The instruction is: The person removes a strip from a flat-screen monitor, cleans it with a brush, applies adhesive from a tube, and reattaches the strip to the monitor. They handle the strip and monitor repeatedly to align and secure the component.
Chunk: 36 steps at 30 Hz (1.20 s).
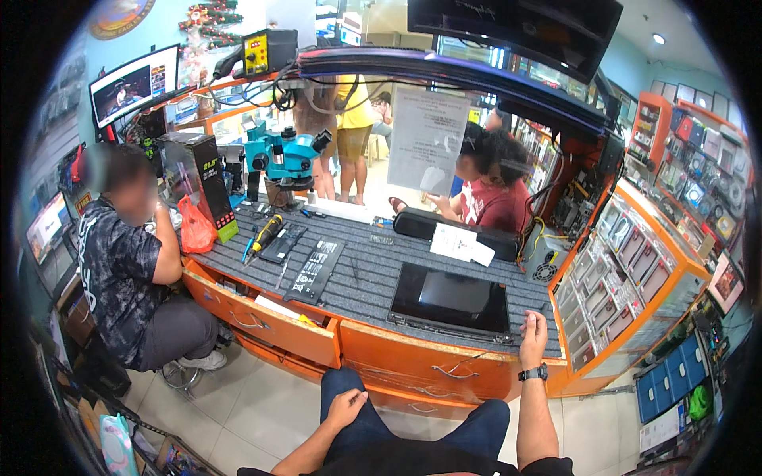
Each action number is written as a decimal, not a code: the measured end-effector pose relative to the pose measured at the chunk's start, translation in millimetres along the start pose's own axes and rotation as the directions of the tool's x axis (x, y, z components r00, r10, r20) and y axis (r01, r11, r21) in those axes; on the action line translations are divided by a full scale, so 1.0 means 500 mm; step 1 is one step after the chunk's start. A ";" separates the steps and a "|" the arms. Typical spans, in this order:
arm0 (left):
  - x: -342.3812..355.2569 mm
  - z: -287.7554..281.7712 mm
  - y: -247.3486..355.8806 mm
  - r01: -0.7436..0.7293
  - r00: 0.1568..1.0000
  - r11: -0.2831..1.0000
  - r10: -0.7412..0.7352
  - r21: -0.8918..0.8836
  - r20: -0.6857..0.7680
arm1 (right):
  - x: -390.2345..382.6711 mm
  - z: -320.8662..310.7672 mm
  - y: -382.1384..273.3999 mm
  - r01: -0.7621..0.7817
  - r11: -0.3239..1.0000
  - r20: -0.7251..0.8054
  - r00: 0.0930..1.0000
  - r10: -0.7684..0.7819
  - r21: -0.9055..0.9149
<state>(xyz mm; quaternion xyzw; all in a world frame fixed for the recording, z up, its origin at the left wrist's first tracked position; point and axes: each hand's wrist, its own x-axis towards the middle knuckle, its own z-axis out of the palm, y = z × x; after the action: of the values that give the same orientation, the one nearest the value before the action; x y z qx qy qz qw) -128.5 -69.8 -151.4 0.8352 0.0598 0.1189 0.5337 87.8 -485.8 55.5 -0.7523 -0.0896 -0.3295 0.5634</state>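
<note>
My left hand (346, 407) rests on my left thigh, fingers curled and their tips hidden. My right hand (533, 335) is at the counter's front edge, just right of a dark laptop screen panel (448, 297), its fingers loosely bent and apart, with nothing visible in them. The panel lies flat on the ridged grey mat (369, 278). Farther left lie a flat black battery (313, 271), a smaller dark part (282, 242) and a yellow-black screwdriver (266, 236). White papers (454, 242) rest at the back, by a long black bar.
A person (127, 270) sits at left; others are behind the partition (500, 190). A teal microscope (282, 155) and red bag (197, 230) stand back left. An orange drawer (262, 317) juts out near my knees. An orange display case (615, 278) borders the right.
</note>
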 end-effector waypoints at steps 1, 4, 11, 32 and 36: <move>-0.003 0.000 0.004 -0.021 1.000 1.000 0.021 0.016 -0.003 | 0.020 -0.012 -0.002 0.008 1.000 0.002 1.000 -0.008 0.015; -0.011 -0.010 0.026 0.019 0.999 0.998 -0.017 0.053 -0.041 | 0.109 -0.011 -0.139 0.098 0.994 0.013 0.995 -0.097 -0.041; -0.032 -0.025 0.000 0.009 0.996 0.999 -0.011 -0.031 -0.085 | 0.449 0.118 -0.644 0.751 0.653 0.088 0.660 -0.746 -0.101; 0.025 -0.005 -0.025 0.026 0.986 1.000 -0.024 0.010 -0.162 | 0.818 0.550 -0.833 0.725 0.496 0.420 0.684 -0.596 -0.477; 0.024 -0.013 -0.018 0.026 0.986 0.999 -0.022 0.024 -0.165 | 0.818 0.577 -0.853 0.640 0.486 0.372 0.755 -0.540 -0.595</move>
<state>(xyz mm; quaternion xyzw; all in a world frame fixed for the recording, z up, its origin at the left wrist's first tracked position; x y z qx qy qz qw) -118.3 -57.6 -155.2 0.8286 0.1155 0.1804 0.5172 299.4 -172.0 593.1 -0.8481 -0.2505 -0.4592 0.0845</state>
